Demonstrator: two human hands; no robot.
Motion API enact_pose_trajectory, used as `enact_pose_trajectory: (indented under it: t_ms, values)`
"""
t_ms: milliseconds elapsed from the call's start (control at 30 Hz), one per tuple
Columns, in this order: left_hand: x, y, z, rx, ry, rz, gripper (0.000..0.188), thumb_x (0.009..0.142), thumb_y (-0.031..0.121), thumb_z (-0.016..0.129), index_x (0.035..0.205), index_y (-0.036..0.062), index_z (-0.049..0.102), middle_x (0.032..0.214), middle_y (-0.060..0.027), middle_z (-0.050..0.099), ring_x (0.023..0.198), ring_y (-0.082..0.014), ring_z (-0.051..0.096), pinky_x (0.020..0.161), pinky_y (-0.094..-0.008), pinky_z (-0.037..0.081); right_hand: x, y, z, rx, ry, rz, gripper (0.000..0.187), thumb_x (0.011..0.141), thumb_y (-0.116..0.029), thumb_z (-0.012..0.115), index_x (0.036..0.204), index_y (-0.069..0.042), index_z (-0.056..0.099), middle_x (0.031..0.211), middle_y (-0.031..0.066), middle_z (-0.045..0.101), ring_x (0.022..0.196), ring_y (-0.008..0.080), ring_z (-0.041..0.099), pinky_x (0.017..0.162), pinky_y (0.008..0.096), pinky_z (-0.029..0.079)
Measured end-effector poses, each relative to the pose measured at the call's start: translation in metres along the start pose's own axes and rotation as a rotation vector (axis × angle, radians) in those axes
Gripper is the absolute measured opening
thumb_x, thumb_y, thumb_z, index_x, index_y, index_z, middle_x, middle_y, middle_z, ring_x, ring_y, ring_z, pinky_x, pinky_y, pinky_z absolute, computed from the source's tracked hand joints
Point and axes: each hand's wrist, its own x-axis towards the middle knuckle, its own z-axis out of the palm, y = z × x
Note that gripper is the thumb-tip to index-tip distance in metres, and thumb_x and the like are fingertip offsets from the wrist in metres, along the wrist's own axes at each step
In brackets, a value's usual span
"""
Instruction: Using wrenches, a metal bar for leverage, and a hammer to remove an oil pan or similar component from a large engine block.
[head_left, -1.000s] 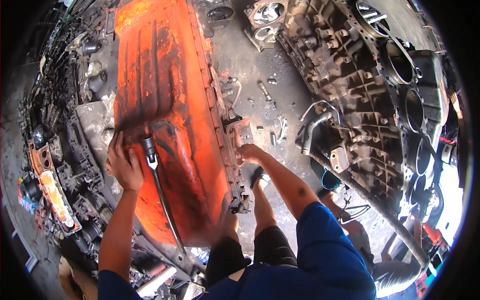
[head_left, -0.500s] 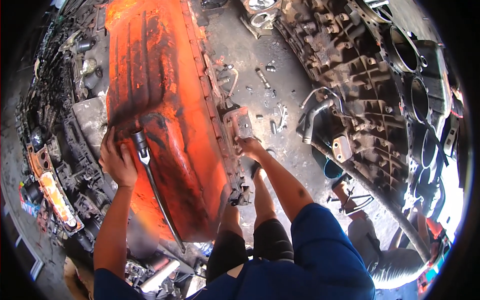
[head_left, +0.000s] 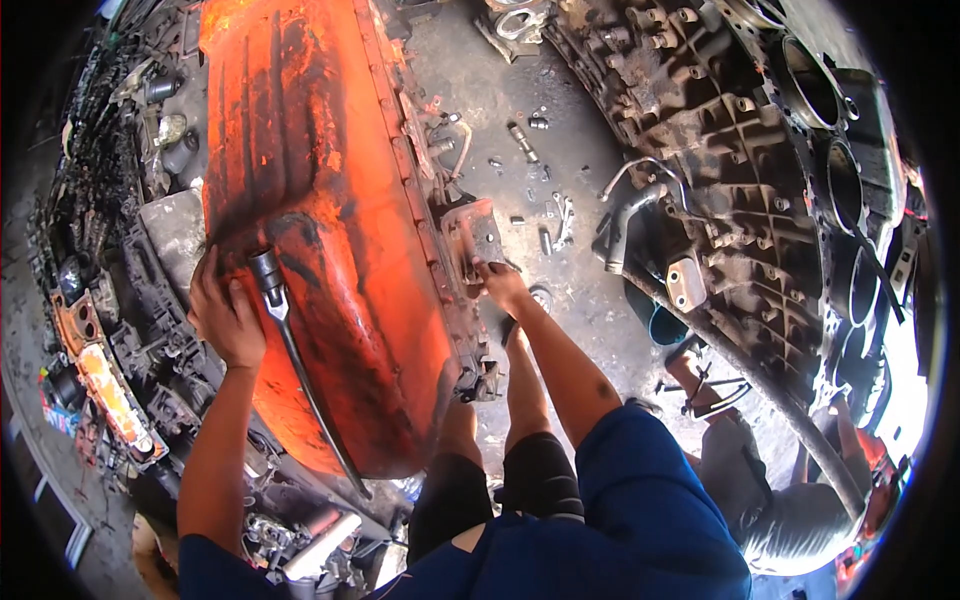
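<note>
The long orange metal pan (head_left: 340,200), left of centre, slid leftward as my view shifted; my holds and the work seemed unchanged. My left hand (head_left: 228,318) lay spread on its edge; my right hand (head_left: 503,285) curled at a flat rusty-metal bracket (head_left: 466,224), grip unclear. Beyond lay stained grey concrete floor (head_left: 480,90), then, upper right, a brown metal engine block (head_left: 690,130).

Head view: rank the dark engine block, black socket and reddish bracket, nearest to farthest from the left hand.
1. Black socket: just right of the left hand.
2. Reddish bracket: at the orange casing's right edge.
3. Dark engine block: far right.
</note>
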Motion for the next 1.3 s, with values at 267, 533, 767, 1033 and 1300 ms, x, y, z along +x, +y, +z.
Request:
enact_pose_trajectory:
  t_ms: [267,533,767,1033,1300]
  values:
    - [-0.002,-0.005,0.0,0.034,0.003,-0.011,0.049,0.096,0.033,0.039,0.14,0.0126,0.044,0.138,-0.012,0.048,0.129,-0.0318,0.042,0.104,-0.0496,0.027,0.011,-0.034,-0.013,-0.001,-0.176,-0.095,0.041,0.092,-0.045,0.056,0.101,-0.006,0.066,0.087,0.016,0.068,0.083,0.0285,0.065,0.075,0.0387,0.049]
    - [-0.003,-0.011,-0.002,0.051,0.011,-0.001,0.049,0.096,0.033,0.039,0.139,0.0124,0.045,0.138,-0.01,0.048,0.129,-0.0311,0.042,0.104,-0.0483,0.027,-0.001,-0.054,-0.007,0.364,-0.014,0.149,0.029,0.087,-0.024,0.062,0.106,-0.002,0.059,0.091,0.0158,0.066,0.088,0.0316,0.065,0.077,0.0396,0.051]
    - [-0.002,-0.01,0.003,0.03,0.026,0.011,0.05,0.097,0.039,0.036,0.138,0.0125,0.046,0.137,-0.0087,0.05,0.129,-0.0296,0.043,0.103,-0.0487,0.028,0.007,-0.052,-0.008,-0.063,-0.192,0.235,0.038,0.093,-0.039,0.053,0.113,-0.008,0.062,0.095,0.0176,0.067,0.092,0.0369,0.064,0.079,0.0421,0.05]
    - [-0.006,-0.021,-0.001,0.049,0.018,0.001,0.051,0.098,0.042,0.035,0.138,0.0123,0.045,0.138,-0.0087,0.049,0.128,-0.0305,0.044,0.102,-0.0504,0.028,-0.002,-0.078,-0.014,0.233,-0.075,0.138,0.042,0.092,-0.041,0.056,0.114,-0.004,0.06,0.108,0.0204,0.065,0.104,0.035,0.062,0.091,0.0425,0.049]
    - [-0.003,-0.008,0.003,0.059,0.035,0.032,0.05,0.099,0.039,0.034,0.135,0.0077,0.047,0.135,-0.013,0.05,0.126,-0.0334,0.046,0.104,-0.0474,0.031,0.015,-0.031,0.014,-0.113,-0.167,0.185,0.055,0.095,-0.052,0.046,0.11,-0.002,0.063,0.114,0.0223,0.063,0.109,0.0396,0.059,0.095,0.0467,0.045]
